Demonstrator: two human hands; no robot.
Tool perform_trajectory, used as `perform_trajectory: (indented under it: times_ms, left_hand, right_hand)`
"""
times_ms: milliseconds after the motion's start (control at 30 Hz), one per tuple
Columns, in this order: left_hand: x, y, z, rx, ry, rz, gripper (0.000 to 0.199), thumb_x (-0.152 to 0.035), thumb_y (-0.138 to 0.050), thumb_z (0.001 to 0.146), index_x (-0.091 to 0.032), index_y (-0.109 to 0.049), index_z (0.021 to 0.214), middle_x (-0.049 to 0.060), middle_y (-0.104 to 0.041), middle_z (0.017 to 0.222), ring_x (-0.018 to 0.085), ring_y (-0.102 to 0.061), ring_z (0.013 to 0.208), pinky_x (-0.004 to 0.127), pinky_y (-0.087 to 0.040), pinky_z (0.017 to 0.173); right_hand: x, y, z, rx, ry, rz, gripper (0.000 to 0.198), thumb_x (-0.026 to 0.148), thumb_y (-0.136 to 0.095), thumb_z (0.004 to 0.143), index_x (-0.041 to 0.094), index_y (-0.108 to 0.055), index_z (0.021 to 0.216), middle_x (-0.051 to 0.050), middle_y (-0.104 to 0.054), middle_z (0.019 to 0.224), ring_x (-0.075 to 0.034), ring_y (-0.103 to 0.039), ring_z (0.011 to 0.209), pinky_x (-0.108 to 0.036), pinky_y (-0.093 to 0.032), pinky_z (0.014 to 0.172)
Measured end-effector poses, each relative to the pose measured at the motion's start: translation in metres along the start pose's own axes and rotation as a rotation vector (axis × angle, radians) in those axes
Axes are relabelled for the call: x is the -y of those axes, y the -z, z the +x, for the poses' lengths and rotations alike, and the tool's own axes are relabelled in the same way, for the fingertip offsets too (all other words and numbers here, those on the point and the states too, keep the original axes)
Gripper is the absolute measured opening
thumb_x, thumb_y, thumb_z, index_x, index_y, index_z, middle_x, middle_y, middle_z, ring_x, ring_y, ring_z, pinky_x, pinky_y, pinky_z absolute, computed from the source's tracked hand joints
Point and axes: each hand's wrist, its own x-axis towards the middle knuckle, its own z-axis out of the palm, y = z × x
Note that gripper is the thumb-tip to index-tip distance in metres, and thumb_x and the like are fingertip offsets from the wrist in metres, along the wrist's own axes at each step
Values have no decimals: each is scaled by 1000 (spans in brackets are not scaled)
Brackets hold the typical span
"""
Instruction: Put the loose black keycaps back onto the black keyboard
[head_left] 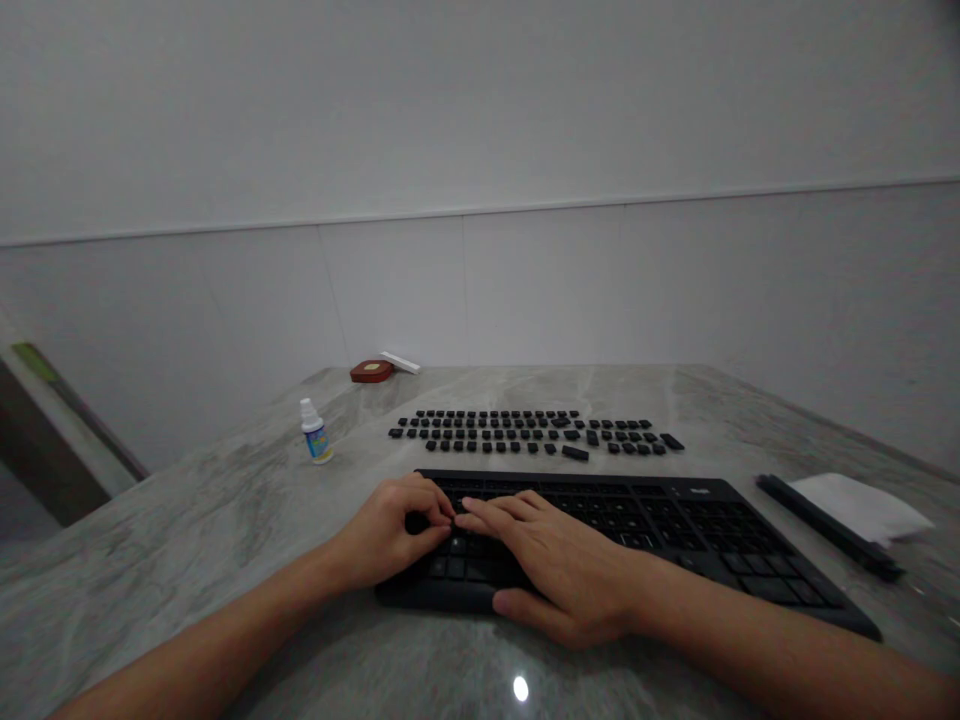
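A black computer keyboard (626, 512) lies in front of me, many of its keys removed on the upper and right parts. At its left end, my left hand (401, 530) has thumb and forefinger pinched together over the keys; whatever is between them is too small to make out. My right hand (559, 565) rests across the keyboard's left-centre, palm down and fingers stretched out to the left. Its fingertips are close beside the left hand's pinch and cover some of the keys. Beyond the keyboard, several loose black keycaps (499, 447) lie in rows on the table.
A small white bottle with a blue label (316, 437) stands left on the grey marbled table (225, 520). At the back are a reddish-brown box (371, 373) and a white strip (402, 363). Right of the keyboard lie a long black bar (829, 527) and white paper (862, 503).
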Motion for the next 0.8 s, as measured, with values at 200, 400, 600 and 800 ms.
perform_trajectory:
  times_ms: [200,400,600,800]
  left_hand:
    - [0,3,0,44,-24,10,13,-10,-64,81,-17,-66,71,3,-73,90,17,-66,85,30,-50,82]
    - [-3,2,1,33,-19,-6,12,-13,-62,82,-17,-66,71,4,-72,89,17,-66,85,29,-50,81]
    - [-3,3,5,46,168,-71,16,-23,-61,84,-17,-63,69,3,-73,86,15,-64,75,26,-48,71]
    - [-2,3,4,43,124,-70,16,-23,-62,84,-17,-63,69,3,-72,86,16,-64,77,27,-48,71]
  right_hand:
    - [0,1,2,-8,0,14,76,36,-57,89,7,-29,153,-19,-43,151,-32,-39,137,-52,-31,114]
    - [0,0,2,-10,4,-1,75,37,-56,90,5,-30,152,-18,-45,150,-32,-39,136,-50,-32,114]
    - [-1,-1,1,-14,-2,-12,76,36,-56,90,5,-28,153,-20,-44,150,-32,-40,135,-50,-32,114]
    - [0,1,1,-10,1,7,74,35,-54,90,6,-29,153,-20,-45,149,-32,-40,135,-52,-33,112]
